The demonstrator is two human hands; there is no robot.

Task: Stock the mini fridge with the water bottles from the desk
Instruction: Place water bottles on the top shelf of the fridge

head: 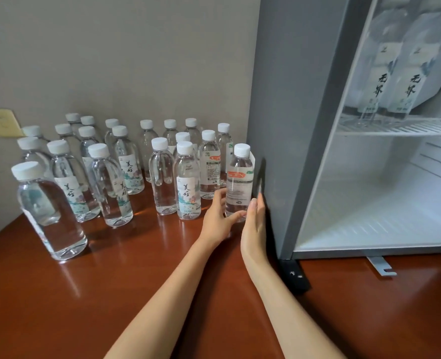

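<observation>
Several clear water bottles with white caps stand on the brown desk. The nearest one to the fridge is a bottle with an orange label, upright beside the grey fridge wall. My left hand wraps around its lower part from the left. My right hand lies flat against its right side, fingers straight, between bottle and fridge. The mini fridge stands open at the right. Two labelled bottles stand on its upper wire shelf. The lower compartment holds nothing visible.
A large bottle stands nearest at the left. A bottle with a green picture label stands just left of my left hand. The grey wall runs behind the bottles, with a yellow plate on it. A metal bracket sticks out under the fridge.
</observation>
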